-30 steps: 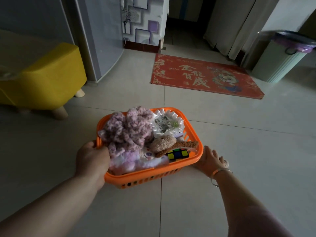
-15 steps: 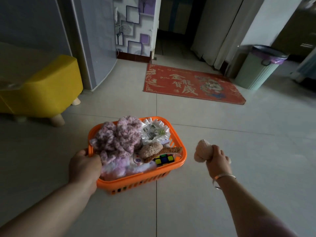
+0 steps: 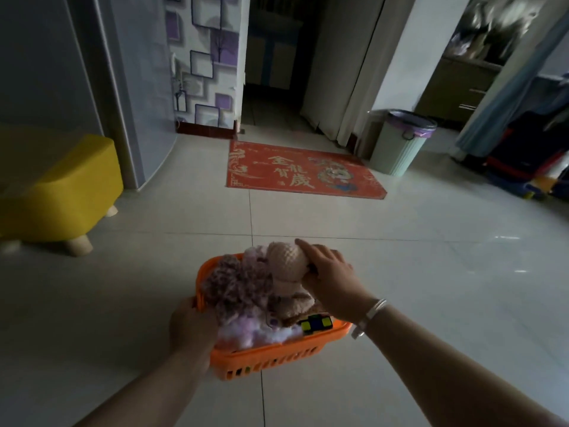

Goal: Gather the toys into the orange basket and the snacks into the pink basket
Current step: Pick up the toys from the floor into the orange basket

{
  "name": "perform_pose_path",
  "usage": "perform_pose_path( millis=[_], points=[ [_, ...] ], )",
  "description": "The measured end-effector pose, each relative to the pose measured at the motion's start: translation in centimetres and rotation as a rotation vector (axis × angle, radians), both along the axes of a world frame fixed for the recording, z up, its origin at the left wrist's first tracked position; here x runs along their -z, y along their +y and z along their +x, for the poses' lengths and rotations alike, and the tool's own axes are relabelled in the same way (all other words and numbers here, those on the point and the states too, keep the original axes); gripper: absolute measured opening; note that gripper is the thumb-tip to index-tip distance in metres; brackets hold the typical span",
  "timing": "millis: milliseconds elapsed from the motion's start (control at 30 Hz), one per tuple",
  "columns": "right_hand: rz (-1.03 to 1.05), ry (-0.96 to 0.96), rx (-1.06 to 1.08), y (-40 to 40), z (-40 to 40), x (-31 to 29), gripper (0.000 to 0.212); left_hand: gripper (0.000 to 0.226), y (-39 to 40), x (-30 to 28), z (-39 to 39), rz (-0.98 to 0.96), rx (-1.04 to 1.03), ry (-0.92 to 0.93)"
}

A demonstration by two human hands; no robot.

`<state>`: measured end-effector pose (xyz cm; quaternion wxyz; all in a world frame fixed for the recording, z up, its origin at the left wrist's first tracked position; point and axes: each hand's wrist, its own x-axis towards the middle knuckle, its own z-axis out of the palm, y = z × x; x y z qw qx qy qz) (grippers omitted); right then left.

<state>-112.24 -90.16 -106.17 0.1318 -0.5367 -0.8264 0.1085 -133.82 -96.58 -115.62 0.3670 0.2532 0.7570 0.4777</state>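
Plush going into the orange basket (image 3: 271, 359)

Right hand (image 3: 331, 274) grips pink plush (image 3: 288, 263) atop the pile, seemingly touching; left hand (image 3: 192, 325) grips the near-left rim.

Orange basket (image 3: 264, 357); pale pink crocheted toy (image 3: 286, 263); yellow stool (image 3: 61, 189).

Bare forearms, a silver bangle (image 3: 369, 317) on the right wrist.
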Motion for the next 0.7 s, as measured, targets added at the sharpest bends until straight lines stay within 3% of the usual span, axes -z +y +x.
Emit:
perform_pose_path(
  millis=[100,300,433,533,567,667,700],
  points=[
    [-0.207,-0.175,0.039,-1.0,-0.2,2.5,0.07,0.008,-0.5,0.4,1.4,0.013,0.027,-0.062],
    [-0.33,-0.084,0.112,-1.7,1.0,5.6,0.076,0.013,-0.7,1.6,2.4,-0.022,0.056,-0.07],
    [-0.171,0.361,0.248,-1.6,4.0,5.6,0.081,0.003,-0.1,1.3,2.0,-0.04,0.096,-0.022],
    [-0.246,0.599,0.486,-1.3,7.1,7.0,0.063,0.002,0.6,1.4,1.5,-0.054,0.139,-0.009],
    [-0.311,0.64,0.525,-1.4,7.8,7.8,0.056,0.009,0.8,1.5,1.2,-0.05,0.157,-0.078],
    [-0.458,0.85,0.565,-2.4,8.0,9.9,0.049,0.092,1.0,1.8,-0.3,-0.029,0.224,-0.421],
    [-0.508,0.922,0.582,-2.8,7.5,10.0,0.049,0.107,0.9,1.6,-0.6,-0.018,0.247,-0.523]
  ],
)
